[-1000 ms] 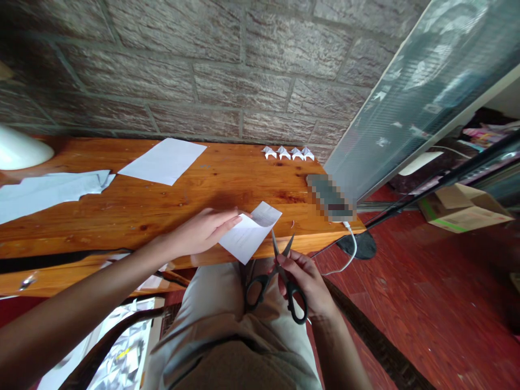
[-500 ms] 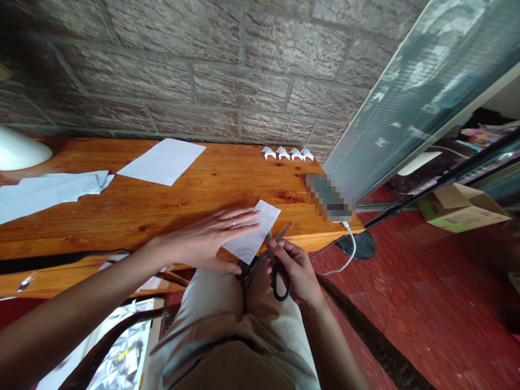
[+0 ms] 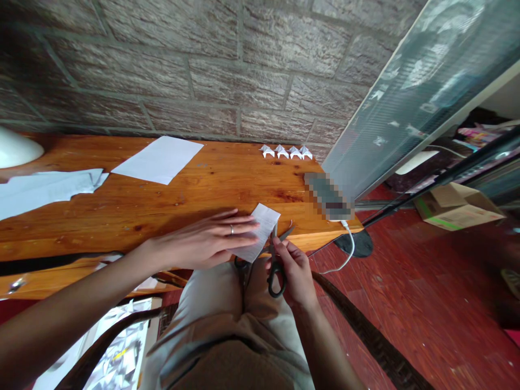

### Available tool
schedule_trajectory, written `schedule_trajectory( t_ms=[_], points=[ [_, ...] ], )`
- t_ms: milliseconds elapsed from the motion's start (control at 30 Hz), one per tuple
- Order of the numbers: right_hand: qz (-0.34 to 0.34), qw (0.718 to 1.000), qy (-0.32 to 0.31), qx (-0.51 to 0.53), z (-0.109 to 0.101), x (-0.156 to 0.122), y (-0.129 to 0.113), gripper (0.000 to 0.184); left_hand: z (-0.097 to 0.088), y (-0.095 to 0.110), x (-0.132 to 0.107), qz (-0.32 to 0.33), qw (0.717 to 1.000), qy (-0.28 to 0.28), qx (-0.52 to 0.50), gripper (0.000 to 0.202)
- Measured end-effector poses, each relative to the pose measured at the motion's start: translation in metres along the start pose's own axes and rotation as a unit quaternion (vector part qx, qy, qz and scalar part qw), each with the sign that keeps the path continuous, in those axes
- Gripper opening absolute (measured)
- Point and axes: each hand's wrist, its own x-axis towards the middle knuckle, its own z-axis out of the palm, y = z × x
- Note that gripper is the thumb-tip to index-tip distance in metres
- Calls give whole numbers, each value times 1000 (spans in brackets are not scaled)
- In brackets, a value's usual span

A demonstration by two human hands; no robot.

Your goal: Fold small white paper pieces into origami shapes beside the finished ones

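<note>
My left hand [image 3: 221, 238] lies flat, fingers stretched out, on a small folded piece of lined paper [image 3: 266, 219] near the table's front edge. In my right hand [image 3: 294, 265] is a pair of scissors [image 3: 277, 281] with black handles, spread apart. My fingers grip it near the pivot and blades. One blade lies along the right edge of the paper, while the other points away to the right. Part of the scissors is hidden under the paper and my fingers. A thin curl of white paper [image 3: 290, 223] shows beside the blade tips.
Several small folded paper pieces [image 3: 281, 151] stand in a row by the stone wall. A white sheet [image 3: 162, 160] and crumpled paper [image 3: 49, 187] lie left. At the right end is a blurred phone-like device [image 3: 330, 196] with a white cable [image 3: 352, 252]. Below left stands a box of paper scraps [image 3: 117, 346].
The scissors have turned slightly, and one blade now reaches further along the paper's right edge. My left hand has shifted a little, its thumb now tucked closer. The view has moved slightly.
</note>
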Motion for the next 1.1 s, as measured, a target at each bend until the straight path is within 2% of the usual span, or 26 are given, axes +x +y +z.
schedule_trajectory(
  t_ms=[100,300,500,1100],
  points=[
    [-23,1000,16,10,2,2,2,40,0,1,0,-7,1000,5,-3,52],
    [-27,1000,12,5,5,5,2,38,3,-2,1,-32,999,4,-8,62],
    [-32,999,40,-4,2,5,3,40,9,-3,2,-24,1000,19,7,53],
    [-18,998,57,23,3,4,2,38,8,2,3,-24,999,15,15,56]
  ],
)
